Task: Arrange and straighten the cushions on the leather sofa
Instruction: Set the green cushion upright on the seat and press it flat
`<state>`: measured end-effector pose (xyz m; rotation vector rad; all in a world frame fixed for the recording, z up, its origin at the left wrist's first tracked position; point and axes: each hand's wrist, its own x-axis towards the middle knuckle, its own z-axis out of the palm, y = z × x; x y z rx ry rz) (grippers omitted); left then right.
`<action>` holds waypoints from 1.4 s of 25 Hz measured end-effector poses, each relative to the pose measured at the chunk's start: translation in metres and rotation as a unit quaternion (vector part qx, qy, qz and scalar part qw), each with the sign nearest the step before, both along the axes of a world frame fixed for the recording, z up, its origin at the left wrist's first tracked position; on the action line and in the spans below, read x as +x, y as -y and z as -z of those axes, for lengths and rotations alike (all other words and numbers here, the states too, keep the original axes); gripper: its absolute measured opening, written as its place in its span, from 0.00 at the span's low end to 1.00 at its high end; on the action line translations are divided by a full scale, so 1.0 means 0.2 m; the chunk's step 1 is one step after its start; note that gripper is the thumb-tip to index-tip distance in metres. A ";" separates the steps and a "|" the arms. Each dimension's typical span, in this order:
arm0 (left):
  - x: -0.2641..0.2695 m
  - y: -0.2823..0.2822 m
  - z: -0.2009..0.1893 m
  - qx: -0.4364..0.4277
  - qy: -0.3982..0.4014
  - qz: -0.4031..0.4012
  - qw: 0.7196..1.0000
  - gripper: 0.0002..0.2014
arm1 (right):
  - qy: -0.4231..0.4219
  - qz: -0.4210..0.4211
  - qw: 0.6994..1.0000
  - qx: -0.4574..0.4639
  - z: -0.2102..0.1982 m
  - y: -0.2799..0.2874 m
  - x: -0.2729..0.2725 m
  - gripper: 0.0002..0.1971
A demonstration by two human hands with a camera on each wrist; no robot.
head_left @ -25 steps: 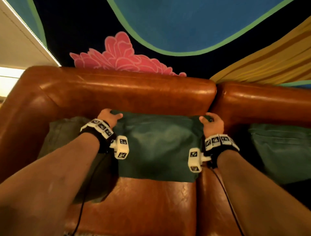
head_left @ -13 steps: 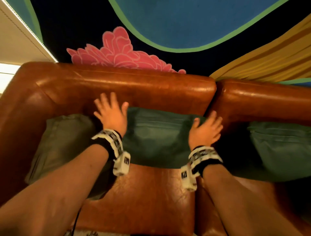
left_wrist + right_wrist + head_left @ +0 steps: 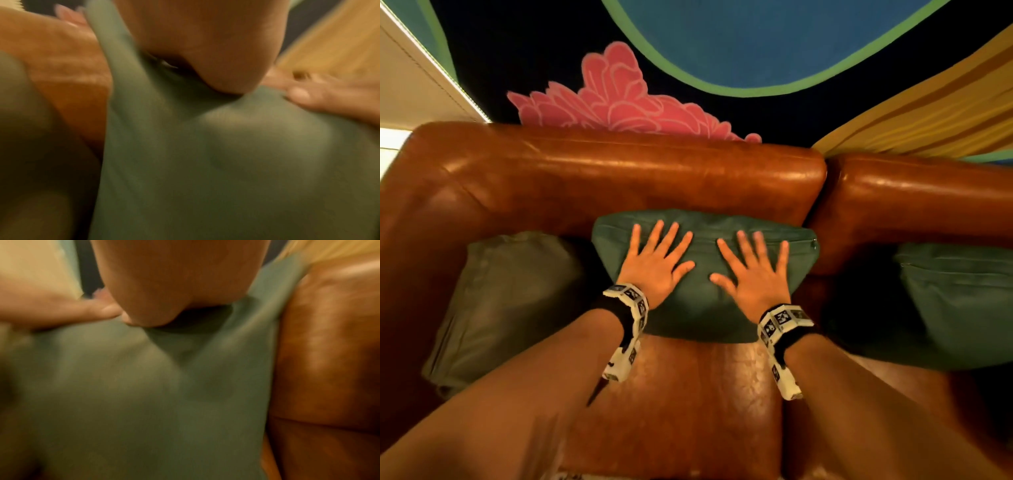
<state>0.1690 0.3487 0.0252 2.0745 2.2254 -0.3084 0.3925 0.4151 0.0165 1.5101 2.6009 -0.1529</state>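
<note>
Left hand: your left hand (image 3: 654,263) lies flat on the middle green cushion (image 3: 702,301), fingers straight and spread wide, gripping nothing.
Right hand: your right hand (image 3: 751,274) is flat beside it, fingers fanned, palm pressing the same cushion.
Middle cushion: leans against the leather sofa (image 3: 640,174) backrest, its bottom edge on the seat.
Other cushions: an olive cushion (image 3: 506,305) by the left armrest; another green cushion (image 3: 959,301) on the right.
Wrist views: blurred.
</note>
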 end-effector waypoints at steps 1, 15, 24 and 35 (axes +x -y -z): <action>-0.05 0.00 -0.04 0.015 -0.006 -0.048 0.999 0.30 | -0.020 0.095 0.995 0.006 -0.03 -0.04 0.05 0.36; 0.05 -0.07 -0.19 0.180 0.070 -0.163 0.968 0.30 | -0.128 0.193 0.972 0.026 -0.19 -0.03 -0.10 0.34; -0.11 0.07 0.03 0.168 0.080 -0.325 0.927 0.35 | -0.126 0.332 0.935 -0.016 -0.11 -0.16 0.10 0.36; -0.36 0.21 -0.18 0.282 0.365 -0.450 0.765 0.20 | -0.348 0.322 0.879 -0.046 -0.29 -0.27 0.21 0.13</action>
